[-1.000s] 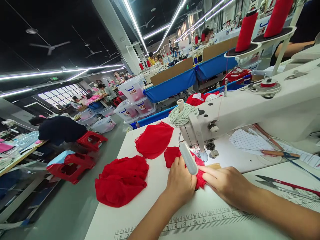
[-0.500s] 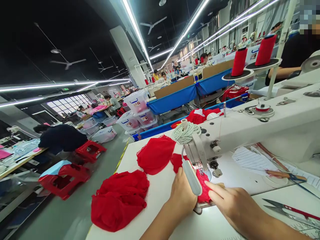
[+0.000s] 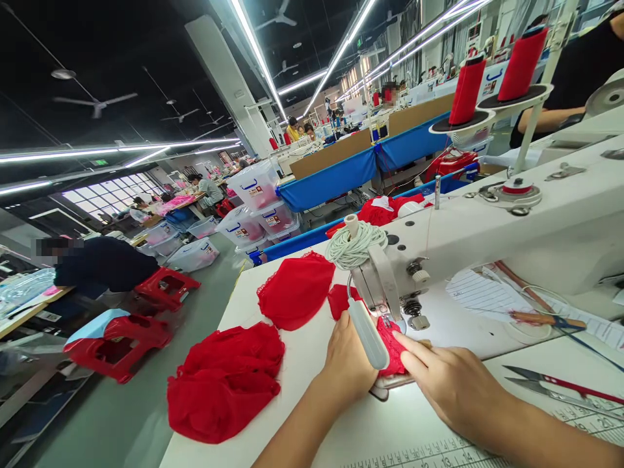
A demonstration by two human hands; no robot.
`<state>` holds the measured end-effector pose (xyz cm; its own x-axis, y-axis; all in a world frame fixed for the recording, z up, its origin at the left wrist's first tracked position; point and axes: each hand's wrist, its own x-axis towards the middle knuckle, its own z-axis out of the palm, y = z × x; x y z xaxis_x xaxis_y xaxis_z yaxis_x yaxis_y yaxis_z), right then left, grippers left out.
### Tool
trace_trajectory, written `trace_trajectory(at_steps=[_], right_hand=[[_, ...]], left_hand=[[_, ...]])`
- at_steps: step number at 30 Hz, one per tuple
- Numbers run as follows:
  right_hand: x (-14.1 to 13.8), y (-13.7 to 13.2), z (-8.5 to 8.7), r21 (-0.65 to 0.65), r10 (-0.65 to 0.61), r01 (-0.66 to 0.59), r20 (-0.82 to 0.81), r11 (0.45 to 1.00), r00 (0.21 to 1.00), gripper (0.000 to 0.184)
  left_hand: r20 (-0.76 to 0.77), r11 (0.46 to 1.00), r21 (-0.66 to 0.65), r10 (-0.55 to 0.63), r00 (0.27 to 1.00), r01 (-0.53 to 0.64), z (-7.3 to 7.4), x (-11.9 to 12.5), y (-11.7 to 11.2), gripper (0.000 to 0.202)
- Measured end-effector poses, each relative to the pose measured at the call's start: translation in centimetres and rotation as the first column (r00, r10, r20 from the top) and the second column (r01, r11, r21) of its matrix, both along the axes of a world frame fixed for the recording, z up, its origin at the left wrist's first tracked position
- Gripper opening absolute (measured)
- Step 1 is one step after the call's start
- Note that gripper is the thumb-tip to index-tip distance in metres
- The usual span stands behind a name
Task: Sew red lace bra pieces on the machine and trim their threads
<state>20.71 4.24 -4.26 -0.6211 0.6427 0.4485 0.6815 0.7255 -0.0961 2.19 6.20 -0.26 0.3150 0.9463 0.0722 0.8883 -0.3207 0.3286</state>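
My left hand (image 3: pixel 348 361) and my right hand (image 3: pixel 446 380) both press on a small piece of red lace fabric (image 3: pixel 391 344) under the needle of a white sewing machine (image 3: pixel 487 227). The left hand's fingers curl over the fabric's left edge. The right hand lies with fingers stretched out, pinning the fabric from the right. The machine's white lamp (image 3: pixel 368 333) hides part of the fabric.
Two piles of red lace pieces (image 3: pixel 229 380) (image 3: pixel 296 289) lie on the white table (image 3: pixel 312 364) to the left. Scissors (image 3: pixel 556 383) and snips (image 3: pixel 546 318) lie on the right. Red thread cones (image 3: pixel 494 68) stand behind the machine. Other people work at distant tables; red stools (image 3: pixel 117 335) stand in the aisle.
The camera has shifted slightly. Both hands stay on the red piece at the needle, which has fed a little further under the machine.
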Motion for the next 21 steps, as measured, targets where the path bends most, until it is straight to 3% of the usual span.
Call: trace_trajectory(at_steps=[3, 8, 13, 15, 17, 21], right_hand=[[-0.1, -0.1, 0.0, 0.024, -0.048, 0.048, 0.003, 0.999, 0.999, 0.033], [-0.1, 0.2, 0.2, 0.055, -0.097, 0.098, -0.011, 0.994, 0.995, 0.026], [0.4, 0.4, 0.1, 0.087, 0.052, -0.045, -0.079, 0.995, 0.996, 0.026], [0.3, 0.3, 0.1, 0.066, 0.062, -0.057, -0.078, 0.996, 0.995, 0.023], [0.1, 0.3, 0.1, 0.042, 0.033, -0.03, -0.065, 0.999, 0.997, 0.022], [-0.2, 0.6, 0.1, 0.074, -0.132, 0.133, -0.024, 0.988, 0.991, 0.026]], left_hand=[[-0.035, 0.999, 0.018, -0.028, 0.999, 0.028, -0.3, 0.0, 0.7, 0.01], [-0.075, 0.993, -0.026, -0.116, 0.99, 0.115, -0.2, -0.2, 2.2, 0.026], [-0.101, 0.999, -0.009, -0.032, 0.994, 0.032, 0.9, 0.0, 0.6, 0.008], [-0.123, 0.999, 0.01, 0.046, 0.991, -0.045, 0.9, 0.1, -0.1, 0.012], [-0.131, 0.997, 0.027, 0.077, 0.988, -0.074, 0.6, 0.2, -0.2, 0.016], [-0.032, 0.998, 0.065, -0.024, 0.999, 0.026, -0.5, 0.1, 1.7, 0.008]])
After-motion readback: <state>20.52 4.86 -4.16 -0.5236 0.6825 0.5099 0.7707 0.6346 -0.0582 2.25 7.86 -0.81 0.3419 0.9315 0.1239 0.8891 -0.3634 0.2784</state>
